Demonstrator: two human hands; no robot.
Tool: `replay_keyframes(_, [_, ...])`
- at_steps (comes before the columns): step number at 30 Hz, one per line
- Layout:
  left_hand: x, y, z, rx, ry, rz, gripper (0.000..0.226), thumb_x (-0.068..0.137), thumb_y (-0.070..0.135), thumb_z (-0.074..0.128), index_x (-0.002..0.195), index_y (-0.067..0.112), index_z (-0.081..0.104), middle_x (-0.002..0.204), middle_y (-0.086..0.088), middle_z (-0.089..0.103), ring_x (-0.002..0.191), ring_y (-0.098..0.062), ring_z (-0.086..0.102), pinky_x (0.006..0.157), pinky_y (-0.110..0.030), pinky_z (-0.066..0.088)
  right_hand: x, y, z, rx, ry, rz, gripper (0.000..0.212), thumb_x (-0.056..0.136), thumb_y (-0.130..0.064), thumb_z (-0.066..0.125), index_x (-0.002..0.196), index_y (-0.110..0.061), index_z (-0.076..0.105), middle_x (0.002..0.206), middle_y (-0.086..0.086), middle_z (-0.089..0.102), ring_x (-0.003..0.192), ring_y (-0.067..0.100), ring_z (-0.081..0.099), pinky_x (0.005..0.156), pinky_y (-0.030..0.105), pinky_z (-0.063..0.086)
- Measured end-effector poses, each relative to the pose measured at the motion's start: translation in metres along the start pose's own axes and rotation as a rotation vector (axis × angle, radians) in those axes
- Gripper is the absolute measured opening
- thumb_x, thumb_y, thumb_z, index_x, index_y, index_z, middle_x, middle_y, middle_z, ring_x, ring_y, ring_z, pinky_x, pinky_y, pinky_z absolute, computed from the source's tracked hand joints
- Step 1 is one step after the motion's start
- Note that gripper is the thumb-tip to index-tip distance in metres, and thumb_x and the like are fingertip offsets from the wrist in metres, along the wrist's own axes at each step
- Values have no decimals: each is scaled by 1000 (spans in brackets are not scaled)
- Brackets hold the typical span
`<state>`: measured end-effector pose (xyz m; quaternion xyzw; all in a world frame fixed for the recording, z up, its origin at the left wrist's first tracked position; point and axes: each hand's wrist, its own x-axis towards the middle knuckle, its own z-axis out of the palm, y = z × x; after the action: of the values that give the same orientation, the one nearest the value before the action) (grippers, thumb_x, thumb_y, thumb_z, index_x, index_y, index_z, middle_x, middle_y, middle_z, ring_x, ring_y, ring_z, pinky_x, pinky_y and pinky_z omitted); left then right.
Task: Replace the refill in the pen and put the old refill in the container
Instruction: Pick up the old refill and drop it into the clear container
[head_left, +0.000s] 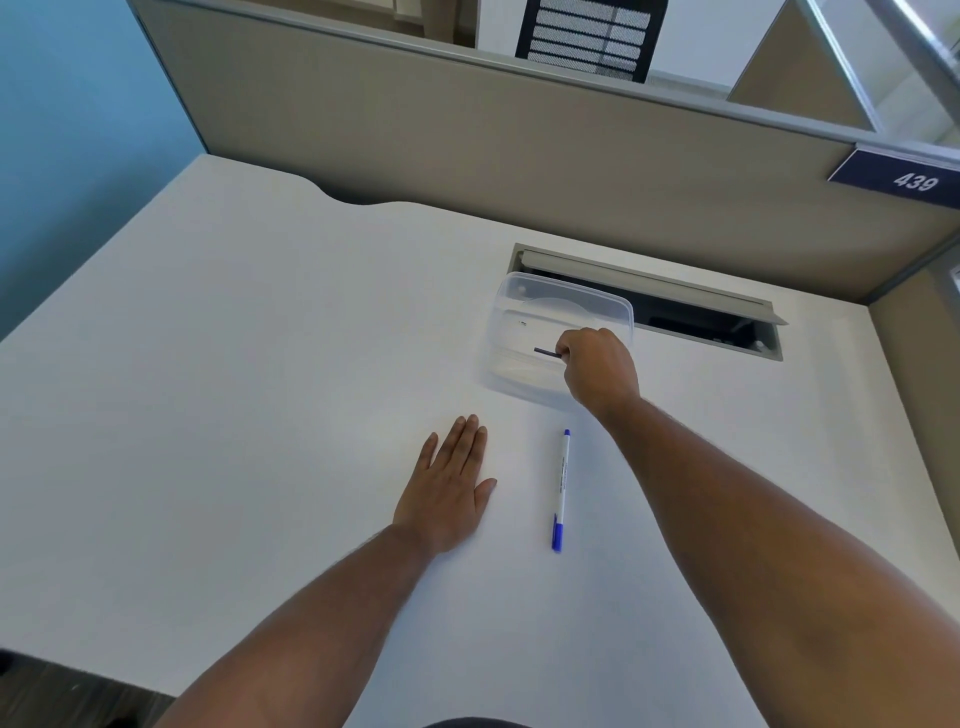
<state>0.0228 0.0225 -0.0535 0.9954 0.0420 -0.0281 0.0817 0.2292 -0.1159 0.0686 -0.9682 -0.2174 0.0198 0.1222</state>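
Fingertips of the right hand (597, 366) pinch a thin dark refill (546, 352); its free end sticks out toward nine o'clock from the knuckles, and its other end is hidden in the closed grip; the refill hangs over the inside of a clear plastic container (519, 291), whose near right corner the hand covers; whether the refill touches the container floor cannot be told; the left hand (449, 491) lies flat and open, palm down, on the white desk (234, 389), fingers together and pointing to one o'clock, holding nothing; a white pen (560, 488) with a blue cap lies just beside it at three o'clock, apart from both hands, its cap end toward six; at twelve o'clock of the container, touching its far edge, a cable slot (675, 306) opens in the desk; a grey partition (467, 135) stands beyond, with a number plate (904, 179) reading 439 at two o'clock.
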Motion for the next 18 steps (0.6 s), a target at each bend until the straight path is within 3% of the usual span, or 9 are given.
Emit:
replay_keyframes(6, [0,0,-2,-3,0,8,67,102,46,19,157,10,7,167,-6,0,153,-18,-4,123,-47,8,0,0,-1,2,-12,12,34,90,7,49,103,-9,75,99,13,74,97,32,61,75,35,51])
replay_keyframes(12, [1,0,-1,2,-17,3,68,101,47,16,157,9,7,167,-6,1,153,-18,-3,123,-47,9,-5,2,-2,15,-41,11,39,94,3,48,118,-15,73,114,9,74,112,30,61,86,35,50])
replay_keyframes(18, [3,-1,1,23,-47,-8,70,100,49,12,157,10,4,167,-6,0,153,-19,-4,123,-46,8,-17,3,-7,2,-4,-12,33,94,1,49,115,-11,72,108,9,73,105,31,61,76,33,49])
